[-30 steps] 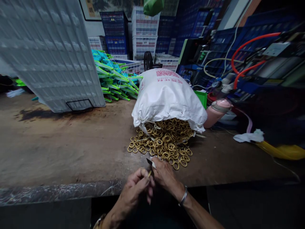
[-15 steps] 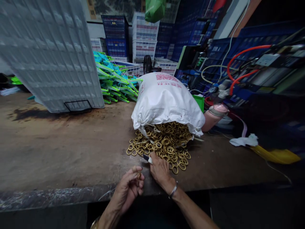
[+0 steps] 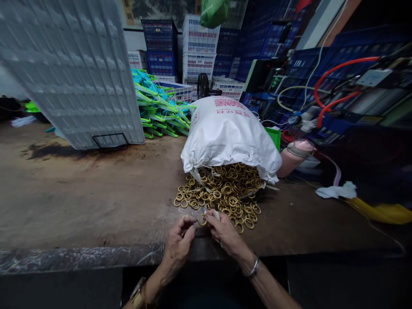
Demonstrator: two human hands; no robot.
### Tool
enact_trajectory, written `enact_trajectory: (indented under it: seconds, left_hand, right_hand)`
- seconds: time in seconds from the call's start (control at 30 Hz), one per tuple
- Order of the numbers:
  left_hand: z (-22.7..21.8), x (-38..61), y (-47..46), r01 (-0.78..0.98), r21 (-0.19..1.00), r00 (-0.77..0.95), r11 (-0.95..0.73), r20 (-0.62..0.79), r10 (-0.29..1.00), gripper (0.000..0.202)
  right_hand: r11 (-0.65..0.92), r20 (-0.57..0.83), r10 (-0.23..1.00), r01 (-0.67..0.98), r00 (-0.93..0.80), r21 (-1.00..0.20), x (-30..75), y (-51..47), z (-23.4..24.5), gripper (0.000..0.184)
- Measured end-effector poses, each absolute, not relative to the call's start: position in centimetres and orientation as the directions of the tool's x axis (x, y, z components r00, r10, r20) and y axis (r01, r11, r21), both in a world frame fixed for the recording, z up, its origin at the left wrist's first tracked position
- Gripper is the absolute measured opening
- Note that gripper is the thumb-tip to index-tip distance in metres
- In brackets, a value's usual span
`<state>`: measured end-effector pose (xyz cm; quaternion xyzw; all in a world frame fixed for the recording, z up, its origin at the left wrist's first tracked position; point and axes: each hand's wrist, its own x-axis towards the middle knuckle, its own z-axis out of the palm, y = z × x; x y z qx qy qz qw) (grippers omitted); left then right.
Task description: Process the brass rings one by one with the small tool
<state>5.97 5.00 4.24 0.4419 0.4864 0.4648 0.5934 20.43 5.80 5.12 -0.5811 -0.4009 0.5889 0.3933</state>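
A gold-coloured ring (image 3: 201,220) stands out between my two hands, pinched by the fingertips of my right hand (image 3: 223,229). That same hand also grips a small tool, perhaps a knife, with a dark tip and a white handle (image 3: 216,215). My left hand (image 3: 180,240) is curled just left of the ring, its fingertips at or near the ring's edge; what lies inside its fingers is hidden. Just beyond, a heap of similar rings (image 3: 230,189) spills onto the table from the open mouth of a white woven sack (image 3: 228,137) with red print.
The wooden table (image 3: 96,201) ends at a worn front edge. On the left stands a large translucent ribbed panel (image 3: 74,77), with green and blue plastic pieces (image 3: 161,111) behind it. A pink bottle (image 3: 294,158) and a yellow strip (image 3: 380,210) lie to the right.
My right hand has drawn back slightly from the heap and now shows a ring in its fingertips. My left hand has moved up and right towards it. The tool has turned more upright.
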Motion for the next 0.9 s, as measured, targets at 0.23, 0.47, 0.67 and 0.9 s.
enact_trajectory:
  seconds: [0.23, 0.47, 0.67, 0.9]
  left_hand:
    - [3.5, 5.4, 4.8, 0.084, 0.980, 0.210, -0.179, 0.158, 0.965, 0.024]
    - [2.8, 5.4, 4.8, 0.155, 0.837, 0.341, -0.524, 0.453, 0.824, 0.025]
    - [2.7, 5.5, 4.8, 0.253, 0.847, 0.375, -0.467, 0.359, 0.854, 0.014]
    - [2.6, 5.4, 4.9, 0.199, 0.885, 0.421, -0.421, 0.311, 0.852, 0.019]
  right_hand:
    - [-0.555, -0.540, 0.832, -0.232, -0.129, -0.799, 20.1, 4.8, 6.0, 0.026]
    - [-0.599, -0.594, 0.800, -0.180, -0.087, -0.780, 19.9, 4.8, 5.3, 0.025]
    - [-0.564, -0.559, 0.826, -0.146, -0.073, -0.813, 19.6, 5.0, 5.5, 0.026]
    - [-0.614, -0.603, 0.785, -0.304, -0.143, -0.728, 19.7, 5.4, 5.0, 0.029]
